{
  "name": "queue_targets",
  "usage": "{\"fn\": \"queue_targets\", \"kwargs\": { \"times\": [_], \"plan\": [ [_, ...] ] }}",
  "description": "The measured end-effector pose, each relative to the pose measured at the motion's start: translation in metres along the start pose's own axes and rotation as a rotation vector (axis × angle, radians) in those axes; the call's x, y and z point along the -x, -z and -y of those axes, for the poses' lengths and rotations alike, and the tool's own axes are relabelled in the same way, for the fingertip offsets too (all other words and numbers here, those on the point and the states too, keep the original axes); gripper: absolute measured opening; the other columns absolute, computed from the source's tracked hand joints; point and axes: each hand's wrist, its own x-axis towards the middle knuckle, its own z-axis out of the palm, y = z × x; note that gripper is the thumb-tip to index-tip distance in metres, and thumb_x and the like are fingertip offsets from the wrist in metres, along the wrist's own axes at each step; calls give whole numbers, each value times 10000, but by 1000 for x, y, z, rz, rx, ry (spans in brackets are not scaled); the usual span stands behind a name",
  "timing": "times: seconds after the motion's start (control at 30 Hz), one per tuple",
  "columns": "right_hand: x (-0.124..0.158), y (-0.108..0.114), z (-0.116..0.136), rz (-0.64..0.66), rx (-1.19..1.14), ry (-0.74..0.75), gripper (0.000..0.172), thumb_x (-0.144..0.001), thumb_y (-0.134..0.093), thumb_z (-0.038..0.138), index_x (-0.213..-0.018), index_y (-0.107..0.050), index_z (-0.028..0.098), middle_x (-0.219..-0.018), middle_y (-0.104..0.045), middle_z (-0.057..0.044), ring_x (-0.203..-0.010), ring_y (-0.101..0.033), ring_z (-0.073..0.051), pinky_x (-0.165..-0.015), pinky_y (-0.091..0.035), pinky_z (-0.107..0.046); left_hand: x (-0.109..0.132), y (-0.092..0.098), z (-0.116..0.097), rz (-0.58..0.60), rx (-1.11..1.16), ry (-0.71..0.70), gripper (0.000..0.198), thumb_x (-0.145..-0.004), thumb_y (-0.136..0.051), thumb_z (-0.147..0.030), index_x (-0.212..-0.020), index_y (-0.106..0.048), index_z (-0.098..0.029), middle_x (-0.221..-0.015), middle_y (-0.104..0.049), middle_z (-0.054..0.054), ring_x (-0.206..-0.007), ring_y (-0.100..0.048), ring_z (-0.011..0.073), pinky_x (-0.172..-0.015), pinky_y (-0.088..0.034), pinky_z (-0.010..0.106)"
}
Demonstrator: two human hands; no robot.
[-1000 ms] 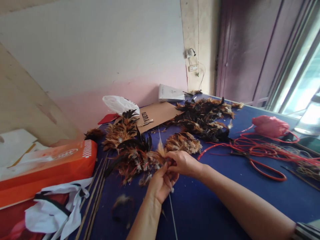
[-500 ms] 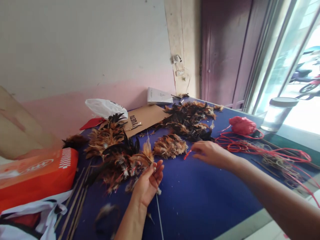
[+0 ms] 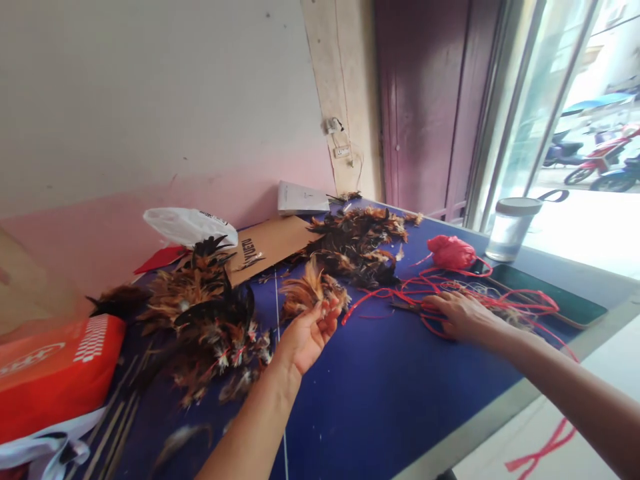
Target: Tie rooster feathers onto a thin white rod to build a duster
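The left hand (image 3: 306, 337) is raised over the blue surface (image 3: 360, 393), thumb and forefinger narrowed in a pinch on the base of a small upright tuft of light-brown feathers (image 3: 311, 279). Just behind that tuft, on the far side, lies a rounded bundle of brown feathers (image 3: 295, 300); the two overlap in view, and whether they touch cannot be told.

The right hand (image 3: 465, 319) reaches out to the right, its fingers bent down over the red-looped handles of a pair of dark-bladed scissors (image 3: 409, 307). Whether those fingers have closed on the handles or only rest there cannot be told. Loops of shiny red plastic cord (image 3: 351, 311) run around the scissors and under or beside the hand, with a pinkish-red ball of cord (image 3: 451, 253) farther off.

The step in hand looks like keeping the tuft gathered on the left while the right hand deals with the scissors. Any lift of them would call for a firm hold on the handles, clear of the cord, with the left pinch kept steady so the feathers do not spread.
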Motion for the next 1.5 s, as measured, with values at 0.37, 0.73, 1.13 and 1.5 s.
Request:
{"fn": "queue_targets", "kwargs": {
  "times": [0.37, 0.73, 1.13, 1.5],
  "plan": [
    [6, 14, 12, 22, -37, 49, 381, -752, -403, 108, -1084, -551, 224, -837, -582, -84, -764, -568, -199, -648, -395, -293, -89, -43, 47, -42, -295, -26, 53, -736, -584, -87, -689, -583, -63, -616, -618, 75, -530, -620, 133, -449, -451, 180],
    [8, -9, -13, -173, -522, 42, 585, -664, -466, 132, -1241, -381, 183, -953, -602, -74, -821, -565, -176, -734, -443, -308, -101, -36, 35, -89, -222, 31, 86, -771, -516, -42, -700, -564, -49, -612, -622, 100, -588, -646, 159, -537, -519, 200],
    [0, -5, -8, -113, -559, 126, 423, -710, -533, 290, -1117, -527, 172, -656, -570, 0, -561, -481, -113, -521, -375, -235, -91, -49, -2, -83, -71, 64, 101, -807, -456, -52, -757, -543, -62, -760, -653, 139, -674, -661, 162, -565, -538, 182],
    [9, 22, -2, -31, -1337, -187, 563, -643, -644, 390, -1139, -487, 176, -653, -573, 18, -499, -499, -91, -441, -384, -205, -73, -45, -5, -86, -57, 91, 100, -804, -456, -49, -763, -547, -55, -830, -653, 170, -763, -658, 190, -589, -540, 195]
  ]
}}
